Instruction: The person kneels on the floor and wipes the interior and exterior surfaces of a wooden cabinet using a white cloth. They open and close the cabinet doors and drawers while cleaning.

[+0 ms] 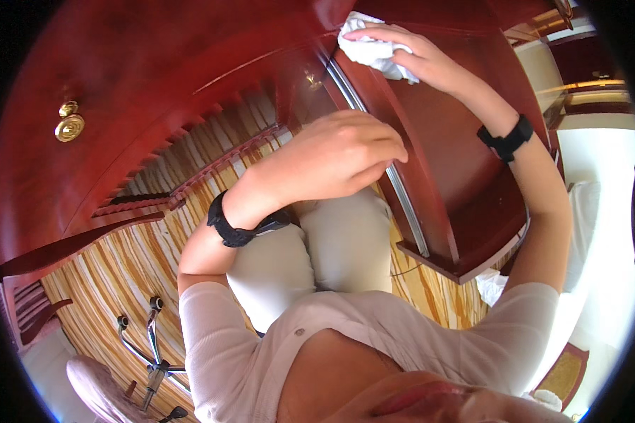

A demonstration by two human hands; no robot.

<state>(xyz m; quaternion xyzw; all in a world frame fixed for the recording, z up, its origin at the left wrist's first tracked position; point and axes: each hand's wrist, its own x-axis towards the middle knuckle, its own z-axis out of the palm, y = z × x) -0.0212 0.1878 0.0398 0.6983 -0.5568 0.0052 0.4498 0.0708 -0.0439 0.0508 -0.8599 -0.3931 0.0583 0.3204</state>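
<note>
My right hand (423,55) grips a crumpled white cloth (368,47) and presses it near the far end of what looks like a pulled-out drawer (455,132) of dark red polished wood. Along the drawer's left side runs a silver metal slide rail (405,201). My left hand (349,153) hangs closer to me, above my lap and beside that rail. Its fingers are loosely curled in, with nothing visible in them; the palm is hidden. Whether the fingertips touch the drawer side I cannot tell. Black bands circle both forearms near the wrists.
A glossy red-brown desk (153,69) with a brass knob (70,128) spreads across the upper left. Below lies striped carpet (121,254). A chrome caster base (156,365) of a swivel chair stands lower left. White bedding (592,211) is at right.
</note>
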